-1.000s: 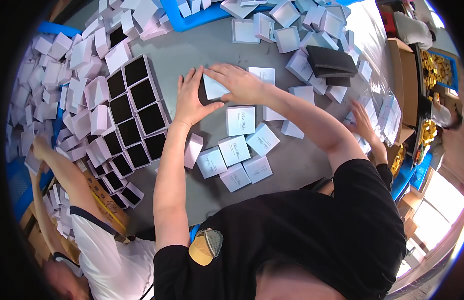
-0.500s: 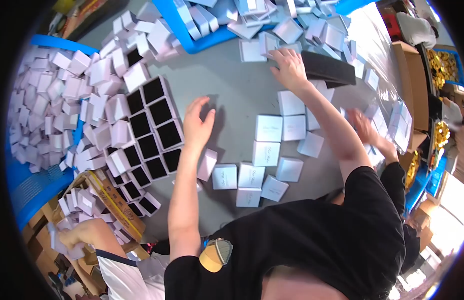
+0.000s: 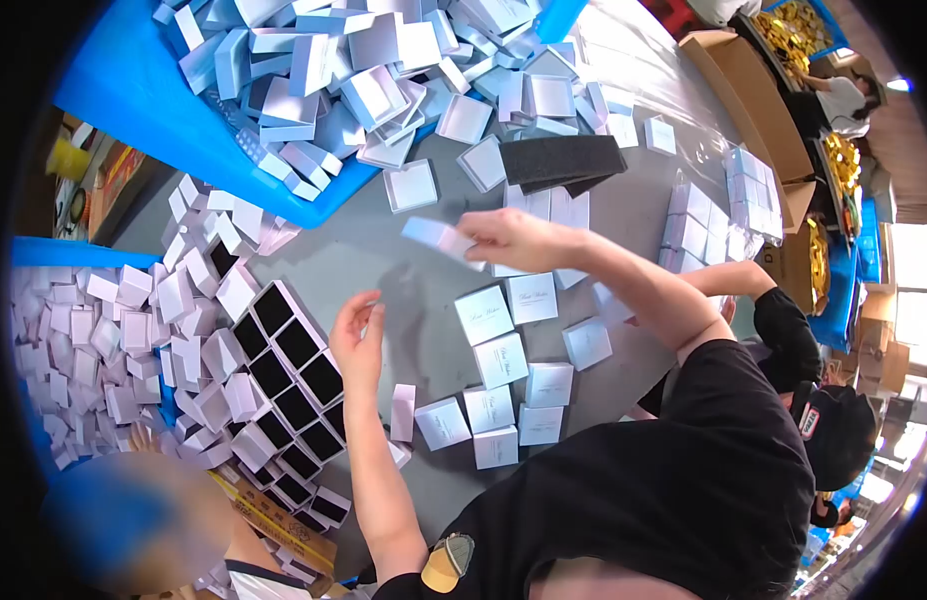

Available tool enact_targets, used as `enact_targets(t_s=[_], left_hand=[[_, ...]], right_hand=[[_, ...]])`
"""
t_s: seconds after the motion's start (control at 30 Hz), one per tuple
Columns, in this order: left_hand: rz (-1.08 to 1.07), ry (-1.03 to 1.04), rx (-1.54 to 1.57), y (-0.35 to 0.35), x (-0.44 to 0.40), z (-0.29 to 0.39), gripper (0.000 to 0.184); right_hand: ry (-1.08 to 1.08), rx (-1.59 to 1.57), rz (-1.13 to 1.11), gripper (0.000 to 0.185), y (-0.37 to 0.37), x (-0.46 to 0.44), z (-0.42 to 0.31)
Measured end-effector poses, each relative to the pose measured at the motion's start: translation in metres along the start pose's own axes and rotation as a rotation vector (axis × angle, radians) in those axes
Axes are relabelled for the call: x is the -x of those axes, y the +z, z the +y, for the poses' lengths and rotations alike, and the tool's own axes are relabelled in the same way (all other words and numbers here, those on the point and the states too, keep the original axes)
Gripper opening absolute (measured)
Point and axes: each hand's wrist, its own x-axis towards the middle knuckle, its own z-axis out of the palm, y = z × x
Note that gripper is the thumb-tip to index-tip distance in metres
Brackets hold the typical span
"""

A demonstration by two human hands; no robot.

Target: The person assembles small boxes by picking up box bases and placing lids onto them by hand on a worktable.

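Observation:
My right hand [image 3: 511, 240] pinches a white box lid [image 3: 435, 238], tilted and slightly blurred, above the grey table. My left hand [image 3: 357, 335] hovers over the table with loosely bent fingers, thumb apart, and nothing visible in it. To its left, white open boxes with black inserts [image 3: 299, 342] stand in tight rows. White printed boxes [image 3: 483, 316] lie in a loose cluster below my right forearm. One white box [image 3: 403, 412] stands on its side just right of my left forearm.
A blue tub [image 3: 323, 212] heaped with white lids [image 3: 375, 95] stands at the back. Dark foam strips [image 3: 563, 160] lie beyond my right hand. Loose white boxes [image 3: 93, 340] fill the left side. Stacked boxes [image 3: 688, 225] stand right, near a co-worker's sleeve [image 3: 788, 335]. Another person leans in lower left.
My right hand has come back from the far lids towards the middle, now carrying a lid. My left hand's fingers are more bent. The view has shifted, showing more of the tub.

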Motion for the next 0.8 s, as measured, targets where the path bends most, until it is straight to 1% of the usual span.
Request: enact_targets(t_s=[0.03,0.1,0.13,0.17,0.23,0.27,0.3,0.33,0.37,0.4,0.43,0.5,0.57,0.6,0.63,0.67,0.7,0.73,0.8], left_hand=[[-0.011,-0.017,-0.014,-0.001,0.003,-0.001,0.022],[0.047,-0.057,-0.075,-0.02,0.017,-0.003,0.022],[0.069,-0.071,-0.055,-0.027,0.023,-0.01,0.022],[0.108,-0.097,-0.052,-0.031,0.032,-0.007,0.022],[0.181,-0.078,0.087,-0.038,0.048,-0.014,0.02],[0.237,-0.063,0.148,-0.041,0.056,-0.02,0.019],[0.281,-0.055,0.212,-0.043,0.065,-0.026,0.018],[0.312,-0.055,0.24,-0.045,0.074,-0.028,0.017],[0.336,-0.055,0.203,-0.048,0.082,-0.029,0.017],[0.357,-0.053,0.168,-0.052,0.089,-0.028,0.018],[0.376,-0.052,0.132,-0.056,0.094,-0.026,0.018],[0.403,-0.051,0.039,-0.067,0.1,-0.022,0.016],[0.406,-0.053,-0.024,-0.079,0.104,-0.023,0.015],[0.43,-0.053,-0.186,-0.083,0.102,-0.019,0.015],[0.43,-0.024,-0.283,-0.088,0.097,-0.022,0.016],[0.421,0.103,-0.471,-0.093,0.091,-0.023,0.017],[0.417,0.232,-0.656,-0.097,0.085,-0.017,0.017],[0.39,0.283,-0.717,-0.101,0.078,-0.01,0.018],[0.339,0.372,-0.829,-0.116,0.061,0.001,0.021]], right_hand=[[-0.002,0.023,-0.005,0.016,-0.012,0.004,0.006],[0.023,0.103,-0.121,0.016,-0.034,0.009,0.001],[-0.039,0.106,-0.175,0.017,-0.037,0.009,-0.001],[-0.101,0.11,-0.226,0.018,-0.029,0.004,-0.006],[-0.248,-0.079,-0.323,0.021,0.003,-0.014,-0.03],[-0.125,0.023,-0.485,0.025,0.017,-0.028,-0.051],[-0.173,0.103,-0.571,0.026,0.036,-0.046,-0.072],[-0.37,0.147,-0.497,0.026,0.067,-0.069,-0.067],[-0.384,0.103,-0.413,0.027,0.08,-0.089,-0.091],[-0.43,0.161,-0.299,0.028,0.09,-0.119,-0.119],[-0.456,0.098,-0.161,0.031,0.099,-0.152,-0.137],[-0.43,-0.037,0.191,0.045,0.093,-0.193,-0.195],[-0.518,0.032,0.494,0.048,0.088,-0.217,-0.223],[-0.558,0.109,0.478,0.048,0.087,-0.217,-0.227],[-0.599,0.193,0.461,0.048,0.083,-0.214,-0.225],[-0.598,0.173,0.346,0.042,0.083,-0.198,-0.213],[-0.608,0.236,0.242,0.032,0.084,-0.184,-0.194],[-0.47,0.238,0.183,0.021,0.089,-0.165,-0.171],[-0.482,0.24,0.297,0.019,0.1,-0.146,-0.083]])
